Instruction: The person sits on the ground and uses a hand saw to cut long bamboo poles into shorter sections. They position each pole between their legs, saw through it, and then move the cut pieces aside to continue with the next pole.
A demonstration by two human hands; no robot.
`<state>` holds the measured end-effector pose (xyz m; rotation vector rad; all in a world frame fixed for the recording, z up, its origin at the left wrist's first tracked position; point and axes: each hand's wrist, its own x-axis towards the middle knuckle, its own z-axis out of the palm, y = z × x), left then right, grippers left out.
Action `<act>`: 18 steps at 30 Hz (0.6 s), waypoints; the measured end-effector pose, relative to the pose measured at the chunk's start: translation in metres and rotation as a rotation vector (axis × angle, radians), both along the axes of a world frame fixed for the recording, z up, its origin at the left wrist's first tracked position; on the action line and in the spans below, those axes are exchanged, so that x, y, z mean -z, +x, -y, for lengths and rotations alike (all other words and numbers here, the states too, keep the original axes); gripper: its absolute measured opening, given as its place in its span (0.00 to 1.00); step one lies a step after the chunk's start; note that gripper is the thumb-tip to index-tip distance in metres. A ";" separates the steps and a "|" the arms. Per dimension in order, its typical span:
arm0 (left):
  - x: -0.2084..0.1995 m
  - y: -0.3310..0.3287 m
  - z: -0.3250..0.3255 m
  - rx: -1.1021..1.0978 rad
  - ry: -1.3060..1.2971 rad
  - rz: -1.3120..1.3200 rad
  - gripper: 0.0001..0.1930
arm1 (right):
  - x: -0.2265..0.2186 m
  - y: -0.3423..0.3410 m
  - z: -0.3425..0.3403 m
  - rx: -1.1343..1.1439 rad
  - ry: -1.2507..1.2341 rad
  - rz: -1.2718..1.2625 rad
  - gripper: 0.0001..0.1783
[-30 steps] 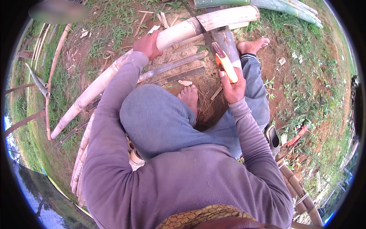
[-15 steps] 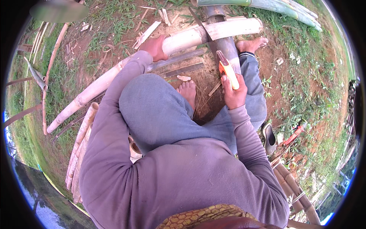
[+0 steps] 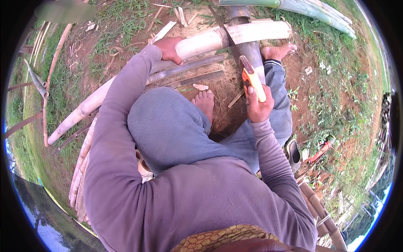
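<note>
A long pale bamboo pole [image 3: 203, 43] slants from the lower left to the top right, resting across a darker grey bamboo log [image 3: 252, 56]. My left hand [image 3: 168, 49] grips the pole from above, left of the blade. My right hand [image 3: 259, 103] is wrapped round the orange and yellow handle of a hand saw [image 3: 254, 80]. The saw's dark blade crosses the pole near its right end, set against it over the log. How deep the blade sits in the bamboo I cannot tell.
Split bamboo strips [image 3: 195, 79] lie below the pole. My bare foot [image 3: 204, 103] rests close to them, the other foot [image 3: 278, 51] beside the log. Green bamboo poles [image 3: 294, 8] lie at the top right. A dark shoe [image 3: 292, 153] and a red tool [image 3: 321, 152] lie at right.
My left hand has shifted slightly left along the pole, its forearm rising a little. The right hand and saw have moved slightly down, the blade still across the pole.
</note>
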<state>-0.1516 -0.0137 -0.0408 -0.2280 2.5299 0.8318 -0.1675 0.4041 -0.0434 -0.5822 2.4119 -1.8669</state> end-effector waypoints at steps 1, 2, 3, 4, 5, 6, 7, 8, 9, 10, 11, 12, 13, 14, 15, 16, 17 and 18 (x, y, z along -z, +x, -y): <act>0.003 -0.003 0.006 0.013 0.039 0.003 0.51 | -0.003 -0.008 0.008 -0.016 -0.028 0.042 0.14; 0.001 -0.009 0.011 0.002 0.022 0.013 0.51 | -0.006 -0.016 0.017 -0.006 -0.029 0.022 0.14; 0.000 -0.016 0.016 -0.012 0.004 0.022 0.51 | -0.008 -0.023 0.027 0.003 -0.029 0.002 0.13; 0.002 -0.019 0.024 -0.035 -0.008 0.037 0.51 | -0.010 -0.029 0.041 0.002 -0.024 -0.012 0.13; 0.007 -0.022 0.027 -0.071 -0.007 0.030 0.49 | -0.016 -0.036 0.053 0.014 0.059 -0.016 0.12; 0.013 -0.027 0.027 -0.079 -0.106 0.028 0.48 | -0.012 -0.040 0.053 0.013 0.041 -0.013 0.11; 0.000 -0.031 0.009 -0.080 -0.202 0.035 0.46 | 0.002 -0.043 0.048 0.018 0.027 -0.001 0.11; -0.008 -0.030 -0.004 -0.086 -0.305 0.044 0.45 | 0.017 -0.043 0.045 0.017 0.006 0.012 0.10; 0.000 -0.024 -0.015 -0.117 -0.399 -0.059 0.45 | 0.032 -0.043 0.041 0.025 -0.036 0.017 0.10; 0.012 -0.016 -0.027 -0.148 -0.494 -0.164 0.44 | 0.034 -0.040 0.041 0.014 -0.032 0.015 0.10; 0.021 -0.010 -0.033 -0.176 -0.588 -0.269 0.43 | 0.036 -0.037 0.040 0.004 -0.029 0.013 0.10; 0.025 -0.011 -0.029 -0.177 -0.563 -0.240 0.41 | 0.038 -0.034 0.039 -0.005 -0.026 0.010 0.11; 0.021 -0.014 -0.027 -0.177 -0.530 -0.212 0.40 | 0.038 -0.035 0.038 -0.026 -0.016 0.017 0.11; 0.016 -0.015 -0.022 -0.190 -0.508 -0.188 0.38 | 0.021 -0.035 0.044 -0.019 -0.006 0.058 0.12; 0.015 -0.012 -0.020 -0.184 -0.472 -0.131 0.37 | 0.001 -0.037 0.049 -0.012 0.004 0.099 0.12; 0.015 -0.012 -0.016 -0.166 -0.462 -0.143 0.37 | -0.014 -0.038 0.056 0.003 0.007 0.138 0.12; 0.017 -0.011 -0.014 -0.149 -0.452 -0.155 0.37 | -0.017 -0.041 0.055 0.003 0.045 0.111 0.13; 0.018 -0.010 -0.010 -0.131 -0.443 -0.167 0.37 | -0.020 -0.043 0.054 -0.012 0.049 0.116 0.13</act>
